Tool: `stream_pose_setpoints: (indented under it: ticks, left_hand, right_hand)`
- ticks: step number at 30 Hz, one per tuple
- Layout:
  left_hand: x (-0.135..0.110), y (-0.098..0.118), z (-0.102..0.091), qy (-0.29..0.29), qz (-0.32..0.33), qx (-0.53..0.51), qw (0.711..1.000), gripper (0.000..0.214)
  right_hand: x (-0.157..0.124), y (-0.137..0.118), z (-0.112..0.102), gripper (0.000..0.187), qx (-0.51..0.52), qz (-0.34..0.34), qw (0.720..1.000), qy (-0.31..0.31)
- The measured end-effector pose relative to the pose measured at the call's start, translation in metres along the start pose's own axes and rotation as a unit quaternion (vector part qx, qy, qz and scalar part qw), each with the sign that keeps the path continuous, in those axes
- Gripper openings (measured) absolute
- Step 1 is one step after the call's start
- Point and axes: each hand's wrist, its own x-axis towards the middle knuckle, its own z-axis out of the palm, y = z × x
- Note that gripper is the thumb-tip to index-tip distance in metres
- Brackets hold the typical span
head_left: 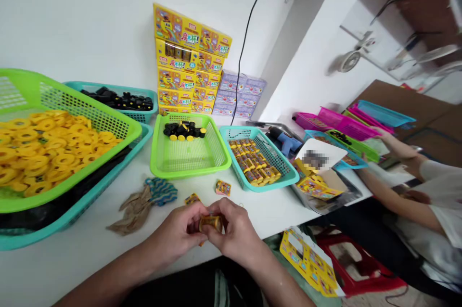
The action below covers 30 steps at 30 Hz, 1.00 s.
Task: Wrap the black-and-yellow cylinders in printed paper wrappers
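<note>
My left hand (176,230) and right hand (236,232) are together low over the near edge of the worktop (72,268), forearms angling in from the bottom corners of my head feed and wrists turned inward. Both are clamped on a small gold-and-yellow cylinder (211,223), pinched between the fingers and partly covered by them; I can't read its label. Two small printed yellow cards (223,187) lie just ahead of my hands.

Beyond them sit a lime-green basket (187,171) holding black and yellow parts and a teal basket (277,185) of small yellow cylinders. To my left, a green basket (90,100) is piled with yellow rings, and a crumpled brown-and-blue cloth (144,201) lies near it. Against the wall, a stack of yellow cartons (189,59) shows cartoon art and the large characters 魔术杯 with an exclamation mark. Purple cartons (238,95) stand beside it, their print too small to read. A co-worker's arm (393,146) reaches toward a pink basket (346,124) at the right.
</note>
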Motion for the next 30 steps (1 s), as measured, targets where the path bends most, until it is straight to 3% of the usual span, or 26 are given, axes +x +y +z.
stream_pose_setpoints:
  ticks: [3, 5, 7, 8, 10, 12, 16, 20, 23, 26, 28, 30]
  left_hand:
    - [0.004, -0.001, -0.007, 0.012, -0.026, -0.034, 0.999, 0.039]
    - [0.008, -0.004, -0.014, 0.047, -0.040, -0.042, 0.997, 0.042]
    - [0.012, -0.009, -0.021, 0.077, -0.058, -0.047, 0.994, 0.038]
    - [0.014, -0.012, -0.023, 0.090, -0.067, -0.050, 0.992, 0.037]
    - [0.017, -0.016, -0.025, 0.113, -0.075, -0.047, 0.990, 0.036]
    - [0.018, -0.021, -0.024, 0.135, -0.058, -0.026, 0.989, 0.032]
    - [0.016, -0.031, -0.026, 0.181, 0.010, 0.061, 0.981, 0.024]
    - [0.006, -0.033, -0.044, 0.231, 0.018, 0.214, 0.949, 0.028]
    - [-0.014, -0.024, -0.062, 0.274, -0.017, 0.385, 0.881, 0.032]
    - [-0.032, -0.020, -0.078, 0.241, -0.126, 0.498, 0.823, 0.038]
    - [-0.038, -0.025, -0.085, 0.202, -0.162, 0.523, 0.812, 0.051]
    - [-0.040, -0.035, -0.089, 0.195, -0.140, 0.530, 0.813, 0.052]
  right_hand:
    - [0.017, 0.026, -0.021, 0.013, 0.014, 0.021, 1.000, 0.014]
    - [0.039, 0.052, -0.049, 0.013, -0.028, 0.067, 0.994, 0.083]
    - [0.068, 0.079, -0.085, 0.023, -0.134, 0.139, 0.964, 0.182]
    - [0.082, 0.092, -0.103, 0.024, -0.214, 0.181, 0.936, 0.211]
    - [0.108, 0.116, -0.133, 0.025, -0.364, 0.252, 0.874, 0.198]
    - [0.126, 0.132, -0.150, 0.024, -0.405, 0.281, 0.851, 0.178]
    - [0.140, 0.141, -0.154, 0.007, -0.405, 0.291, 0.858, 0.123]
    - [0.132, 0.132, -0.158, 0.016, -0.403, 0.263, 0.871, 0.104]
    - [0.114, 0.119, -0.150, 0.020, -0.400, 0.190, 0.880, 0.173]
    - [0.091, 0.092, -0.108, 0.028, -0.311, 0.068, 0.924, 0.213]
    - [0.078, 0.066, -0.060, 0.030, -0.226, -0.016, 0.965, 0.135]
    - [0.072, 0.037, -0.006, 0.024, -0.194, -0.090, 0.977, -0.004]
